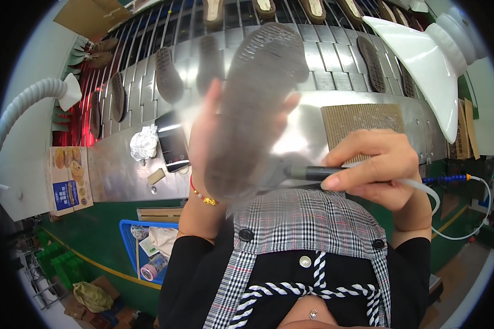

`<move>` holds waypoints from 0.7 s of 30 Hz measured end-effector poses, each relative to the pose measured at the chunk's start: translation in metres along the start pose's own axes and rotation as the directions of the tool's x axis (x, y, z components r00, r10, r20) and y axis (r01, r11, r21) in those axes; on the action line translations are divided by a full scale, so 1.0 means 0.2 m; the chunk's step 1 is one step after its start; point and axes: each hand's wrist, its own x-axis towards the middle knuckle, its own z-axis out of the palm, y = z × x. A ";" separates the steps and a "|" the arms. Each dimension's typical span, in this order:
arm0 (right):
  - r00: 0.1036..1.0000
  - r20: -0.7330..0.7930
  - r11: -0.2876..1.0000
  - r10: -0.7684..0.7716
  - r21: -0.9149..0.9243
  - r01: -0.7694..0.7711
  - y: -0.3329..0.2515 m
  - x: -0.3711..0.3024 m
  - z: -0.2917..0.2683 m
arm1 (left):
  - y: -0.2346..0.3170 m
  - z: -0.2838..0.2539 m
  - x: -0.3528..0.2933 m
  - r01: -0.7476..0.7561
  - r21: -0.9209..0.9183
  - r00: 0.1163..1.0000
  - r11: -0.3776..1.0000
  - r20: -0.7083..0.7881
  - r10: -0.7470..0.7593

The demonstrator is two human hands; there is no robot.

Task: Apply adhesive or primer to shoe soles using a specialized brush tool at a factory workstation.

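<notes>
A dark grey-brown shoe sole (252, 115) stands raised in front of me, smeared by motion. My left hand (201, 145) is closed around it from behind, with its fingertips showing at both edges. In my right hand (380, 164) is a brush with a black handle (313, 173) and a white hose (422, 189). The fingers pinch the handle. Its blurred tip points left, close to the lower right edge of the sole; whether they touch, I cannot tell.
Behind the metal bench (121, 181) runs a slatted conveyor (142, 82) with several soles. A corrugated cardboard piece (362, 123), a phone (174, 147) and crumpled white tissue (144, 143) lie on the bench. White ducts (33, 96) flank both sides. A blue basket (127, 241) stands below left.
</notes>
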 end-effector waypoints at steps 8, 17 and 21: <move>0.999 0.023 0.997 -0.038 0.069 0.037 0.04 0.00 -0.09 | -0.04 0.06 -0.04 0.072 0.103 0.996 0.992 -0.054 -0.067; 0.999 0.046 0.997 -0.013 0.074 0.009 0.02 -0.02 -0.15 | 0.00 -0.06 -0.06 0.202 -0.304 0.970 0.931 0.191 -0.148; 0.998 -0.045 0.998 0.053 -0.015 -0.054 0.05 -0.04 -0.14 | 0.03 -0.17 -0.07 0.227 -0.302 0.949 0.926 0.281 -0.141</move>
